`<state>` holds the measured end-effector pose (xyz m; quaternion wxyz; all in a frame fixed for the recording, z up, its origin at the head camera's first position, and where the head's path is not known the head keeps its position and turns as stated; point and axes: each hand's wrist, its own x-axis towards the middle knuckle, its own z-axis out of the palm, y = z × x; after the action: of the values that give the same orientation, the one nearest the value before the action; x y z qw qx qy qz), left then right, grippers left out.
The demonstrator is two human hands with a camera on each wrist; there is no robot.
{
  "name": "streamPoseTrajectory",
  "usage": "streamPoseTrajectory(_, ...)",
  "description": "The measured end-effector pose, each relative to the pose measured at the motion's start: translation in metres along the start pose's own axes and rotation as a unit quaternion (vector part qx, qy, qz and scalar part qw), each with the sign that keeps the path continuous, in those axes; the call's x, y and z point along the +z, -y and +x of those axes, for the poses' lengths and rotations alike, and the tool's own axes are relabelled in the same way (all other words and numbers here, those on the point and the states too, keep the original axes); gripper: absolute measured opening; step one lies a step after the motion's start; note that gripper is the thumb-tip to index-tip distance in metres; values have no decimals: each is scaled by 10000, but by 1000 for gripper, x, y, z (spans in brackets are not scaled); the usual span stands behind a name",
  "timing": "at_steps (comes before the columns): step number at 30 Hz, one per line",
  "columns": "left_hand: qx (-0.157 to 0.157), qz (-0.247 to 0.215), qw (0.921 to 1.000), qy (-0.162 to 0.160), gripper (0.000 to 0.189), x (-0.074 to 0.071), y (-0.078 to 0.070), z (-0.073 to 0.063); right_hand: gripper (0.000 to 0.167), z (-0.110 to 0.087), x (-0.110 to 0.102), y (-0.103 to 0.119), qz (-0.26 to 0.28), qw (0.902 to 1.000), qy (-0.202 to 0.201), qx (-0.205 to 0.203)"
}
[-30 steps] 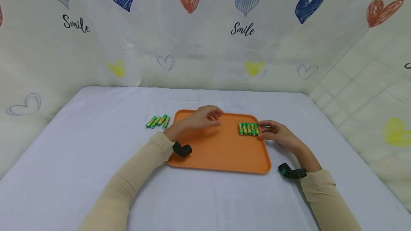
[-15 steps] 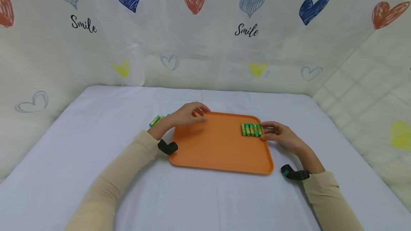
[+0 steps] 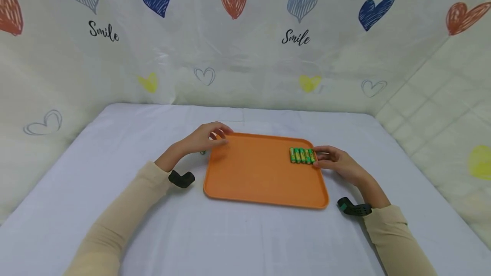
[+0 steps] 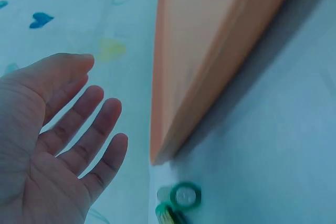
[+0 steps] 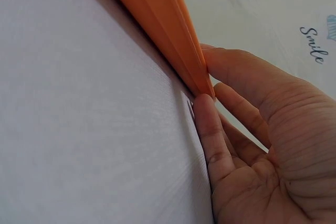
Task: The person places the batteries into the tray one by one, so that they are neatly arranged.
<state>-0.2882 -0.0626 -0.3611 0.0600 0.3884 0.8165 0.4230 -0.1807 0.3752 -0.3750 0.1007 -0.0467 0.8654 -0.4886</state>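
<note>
An orange tray [image 3: 264,169] lies on the white-covered table. Along its right side several green and yellow batteries [image 3: 301,156] stand side by side in a row. My right hand [image 3: 339,163] holds the tray's right rim; in the right wrist view the thumb reaches over the rim and a finger presses its outer side. My left hand [image 3: 201,139] hovers over the tray's far left corner, fingers loosely bent and holding nothing. Below it, off the tray, lie loose batteries [image 4: 185,196], mostly hidden by the hand in the head view.
The white tablecloth [image 3: 230,237] spreads around the tray. Behind the table hangs a pale backdrop [image 3: 261,54] printed with hearts and "Smile". Black bands sit on both wrists.
My left hand has moved left, from above the tray to its left edge, and now covers most of the loose batteries. The right hand stays at the tray's rim.
</note>
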Motion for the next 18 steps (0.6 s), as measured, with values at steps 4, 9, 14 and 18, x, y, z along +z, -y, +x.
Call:
streamPoseTrajectory(4, -202, 89, 9997, -41, 33, -8, 6, -11, 64, 0, 0, 0, -70, 10000, -10, -4)
streamPoseTrajectory(9, -404, 128, 9990, -168, 34, -18, 14, -26, 64, 1, 1, -1, -62, 10000, -21, -1)
streamPoseTrajectory(14, -501, 105, 9982, -325, 34, -27, 19, -44, 62, 3, 1, -3, -113, 9999, -54, -28)
streamPoseTrajectory(18, -557, 27, 9977, -392, 36, -35, 22, -52, 63, 2, 1, -2, -145, 9999, -66, 14)
